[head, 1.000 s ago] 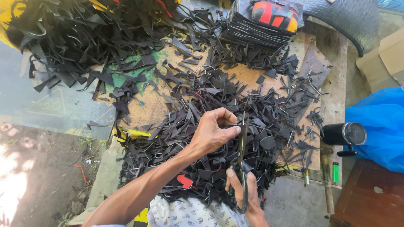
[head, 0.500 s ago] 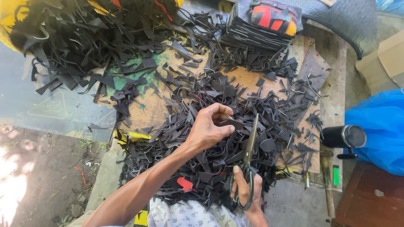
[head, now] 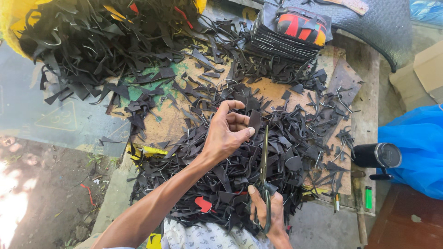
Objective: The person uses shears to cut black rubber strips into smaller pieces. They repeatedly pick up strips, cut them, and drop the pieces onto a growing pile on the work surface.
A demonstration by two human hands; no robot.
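My left hand is raised over a heap of black leather scraps and pinches a small dark leather piece between thumb and fingers. My right hand grips the handles of a long pair of scissors. The blades point up toward the held piece, their tip just to its right. The scraps cover a worn wooden board.
A stack of cut black pieces topped by a red, orange and black panel sits at the back. A bigger scrap pile lies far left. A black flask, a green lighter and a blue plastic bag are on the right.
My left hand has lifted and turned, now showing the dark piece between its fingertips. The scissors shifted from leaning toward the right to nearly upright beside the piece.
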